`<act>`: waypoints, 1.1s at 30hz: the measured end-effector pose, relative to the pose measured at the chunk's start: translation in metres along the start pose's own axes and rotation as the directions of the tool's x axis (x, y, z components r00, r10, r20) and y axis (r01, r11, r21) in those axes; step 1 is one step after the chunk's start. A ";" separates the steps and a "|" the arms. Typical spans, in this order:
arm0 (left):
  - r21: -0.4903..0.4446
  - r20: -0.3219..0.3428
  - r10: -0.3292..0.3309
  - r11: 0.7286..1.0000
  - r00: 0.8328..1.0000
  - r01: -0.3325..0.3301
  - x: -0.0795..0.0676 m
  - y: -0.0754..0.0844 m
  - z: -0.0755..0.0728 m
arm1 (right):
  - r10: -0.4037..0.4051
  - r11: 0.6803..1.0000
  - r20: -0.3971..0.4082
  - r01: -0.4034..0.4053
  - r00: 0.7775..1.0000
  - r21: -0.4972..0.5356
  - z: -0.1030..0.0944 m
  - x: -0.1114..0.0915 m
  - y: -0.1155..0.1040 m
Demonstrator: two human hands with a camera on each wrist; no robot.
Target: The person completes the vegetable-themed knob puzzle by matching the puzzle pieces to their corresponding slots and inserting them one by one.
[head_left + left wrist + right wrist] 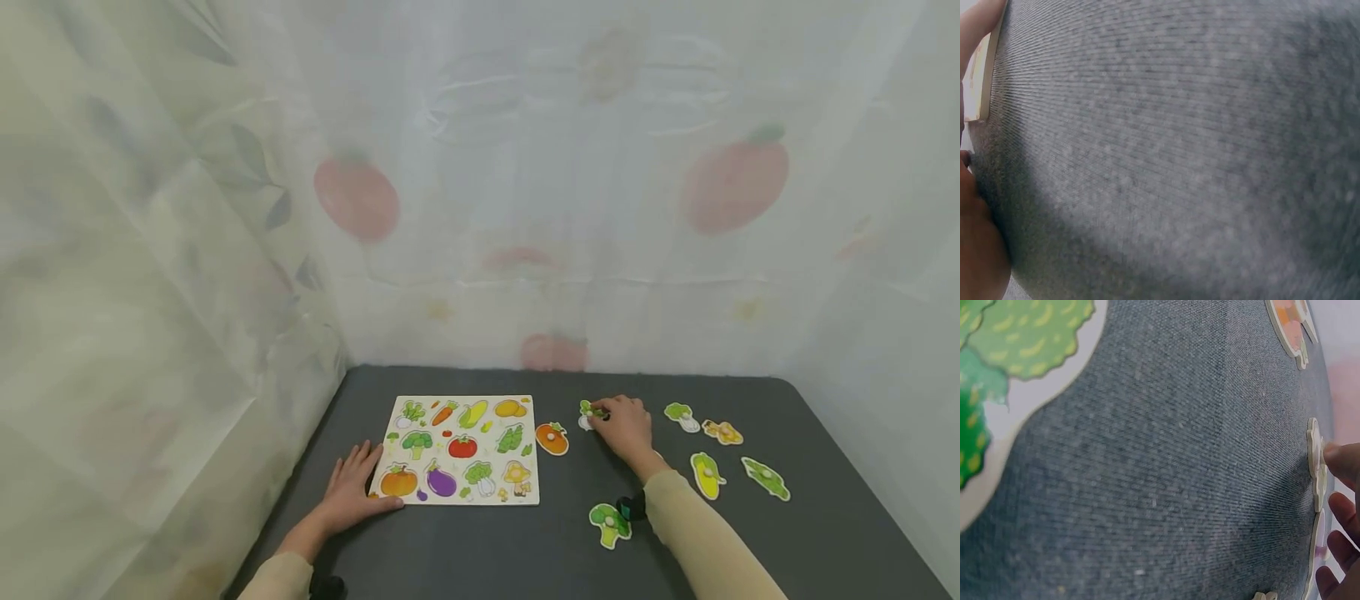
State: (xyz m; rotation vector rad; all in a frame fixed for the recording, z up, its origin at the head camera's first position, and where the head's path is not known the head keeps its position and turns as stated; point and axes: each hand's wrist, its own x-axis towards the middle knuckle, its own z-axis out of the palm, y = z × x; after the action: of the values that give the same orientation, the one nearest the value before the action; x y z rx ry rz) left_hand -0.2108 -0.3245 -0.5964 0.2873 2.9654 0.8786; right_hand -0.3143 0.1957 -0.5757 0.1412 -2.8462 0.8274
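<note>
On the grey table lies a white puzzle board (pixel 487 433) printed with vegetables. My left hand (pixel 351 487) rests at its lower left corner, fingers spread along the left side and thumb along the near edge. To the right of the board, my right hand (pixel 624 425) pinches a white-and-green turnip-like puzzle piece (pixel 585 422) with thumb and fingertips; the index fingertip is hidden in the right wrist view. A purple-marked piece (pixel 1319 531) lies beside it under the other fingers. An orange pumpkin piece (pixel 552 439) lies between this hand and the board.
Below the right wrist is a broccoli piece (pixel 609 523). Farther right lie a bok choy piece (pixel 681 417), a mushroom-like piece (pixel 722 432), a corn piece (pixel 707 477) and a pea pod piece (pixel 765 477). Printed curtains (pixel 555 183) surround the table.
</note>
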 end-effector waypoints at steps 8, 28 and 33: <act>0.003 0.029 -0.038 0.999 0.999 0.038 0.001 0.004 -0.003 | -0.003 1.000 -0.010 0.003 1.000 -0.022 0.001 0.001 0.001; 0.002 0.015 -0.045 0.999 0.999 0.045 0.000 0.005 -0.002 | 0.010 1.000 -0.014 -0.010 1.000 -0.018 0.004 0.001 0.001; -0.002 0.011 -0.037 0.999 0.999 0.037 -0.001 0.003 -0.001 | 0.014 1.000 -0.023 -0.014 1.000 -0.019 0.007 0.002 0.005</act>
State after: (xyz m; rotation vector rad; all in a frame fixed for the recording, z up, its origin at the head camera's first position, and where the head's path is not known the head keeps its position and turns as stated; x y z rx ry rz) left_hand -0.2095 -0.3228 -0.5935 0.2354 2.9501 0.8728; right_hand -0.3174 0.1958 -0.5835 0.1090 -2.8362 0.7991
